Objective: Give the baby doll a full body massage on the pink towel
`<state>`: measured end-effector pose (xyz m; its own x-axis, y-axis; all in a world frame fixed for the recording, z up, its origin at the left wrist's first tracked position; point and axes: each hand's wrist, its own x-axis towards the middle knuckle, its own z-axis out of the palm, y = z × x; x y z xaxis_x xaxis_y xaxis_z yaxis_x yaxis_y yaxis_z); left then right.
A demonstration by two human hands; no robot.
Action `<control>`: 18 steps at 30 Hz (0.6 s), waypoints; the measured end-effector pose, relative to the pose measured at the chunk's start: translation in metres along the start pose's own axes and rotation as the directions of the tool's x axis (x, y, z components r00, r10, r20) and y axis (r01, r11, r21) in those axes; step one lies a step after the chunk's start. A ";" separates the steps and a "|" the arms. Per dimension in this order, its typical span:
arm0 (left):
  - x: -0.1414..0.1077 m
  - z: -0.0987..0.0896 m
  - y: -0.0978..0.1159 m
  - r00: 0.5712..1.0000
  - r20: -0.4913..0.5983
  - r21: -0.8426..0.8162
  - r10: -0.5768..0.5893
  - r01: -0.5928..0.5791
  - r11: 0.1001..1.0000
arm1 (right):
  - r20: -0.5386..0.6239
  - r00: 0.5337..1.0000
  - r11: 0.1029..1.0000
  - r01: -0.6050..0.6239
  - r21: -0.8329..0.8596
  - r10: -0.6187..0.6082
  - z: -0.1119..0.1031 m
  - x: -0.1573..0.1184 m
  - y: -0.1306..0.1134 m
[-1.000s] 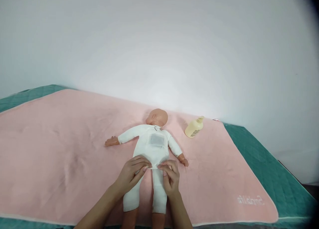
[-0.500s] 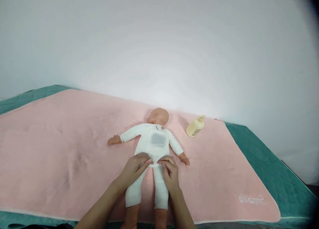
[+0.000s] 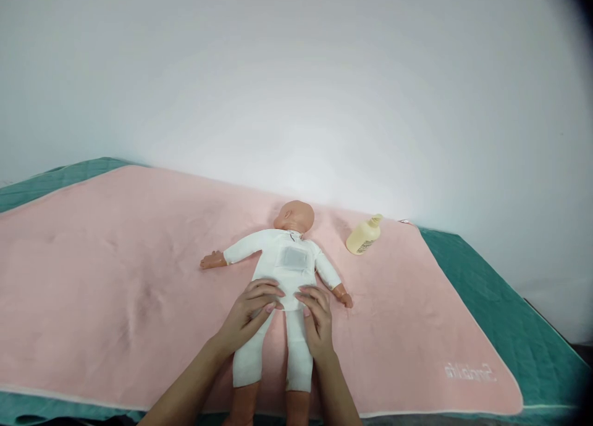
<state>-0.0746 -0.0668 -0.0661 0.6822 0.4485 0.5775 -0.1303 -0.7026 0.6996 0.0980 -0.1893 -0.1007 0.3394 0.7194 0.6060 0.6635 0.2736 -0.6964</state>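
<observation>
The doll lies between my forearms on the pink mat, its grey patch facing up and its long axis running from near to far, the head end set a little further right than the legs. The head is at the far end, turned so that its front points left and one ear shows; the legs come back toward me, slightly parted, and pass out of view at the bottom. One doll arm reaches out left, the other slants right and toward me. My left hand rests on the left of the lower body and my right hand on the right, fingers bent and loosely spread, tips touching the white cloth, a strip of it showing between them. The head sits close to the far edge of the mat, just before the wall; the lower legs cross the near hem. The broadest stretch of mat runs off to the left. On the right, the yellow bottle is near the doll's shoulder, its top toward the far right, and past it the mat slants down to the green quilted cover.
</observation>
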 end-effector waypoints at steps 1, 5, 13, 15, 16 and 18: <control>0.000 0.000 0.000 1.000 0.010 0.025 -0.009 0.009 1.000 | 0.004 1.000 1.000 -0.004 0.000 0.004 0.000 0.000 0.000; 0.003 0.002 -0.003 0.997 0.046 0.079 -0.055 0.052 0.996 | 0.032 0.999 1.000 -0.025 0.000 0.025 0.000 0.001 0.001; 0.009 0.006 -0.005 0.989 0.077 0.109 -0.123 0.114 0.987 | 0.066 0.995 0.997 -0.074 0.027 0.072 0.001 0.006 0.002; 0.010 0.006 -0.004 0.988 0.081 0.111 -0.129 0.120 0.987 | 0.069 0.994 0.996 -0.082 0.027 0.080 0.002 0.007 0.001; 0.010 0.006 -0.004 0.988 0.079 0.111 -0.131 0.122 0.986 | 0.073 0.994 0.996 -0.084 0.025 0.082 0.002 0.007 0.001; 0.010 0.005 -0.003 0.989 0.074 0.108 -0.124 0.116 0.987 | 0.078 0.994 0.997 -0.079 0.017 0.077 0.001 0.008 0.000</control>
<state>-0.0635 -0.0632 -0.0645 0.7443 0.4904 0.4534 0.0280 -0.7012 0.7125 0.0994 -0.1829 -0.0963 0.3368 0.7859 0.5186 0.6230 0.2269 -0.7486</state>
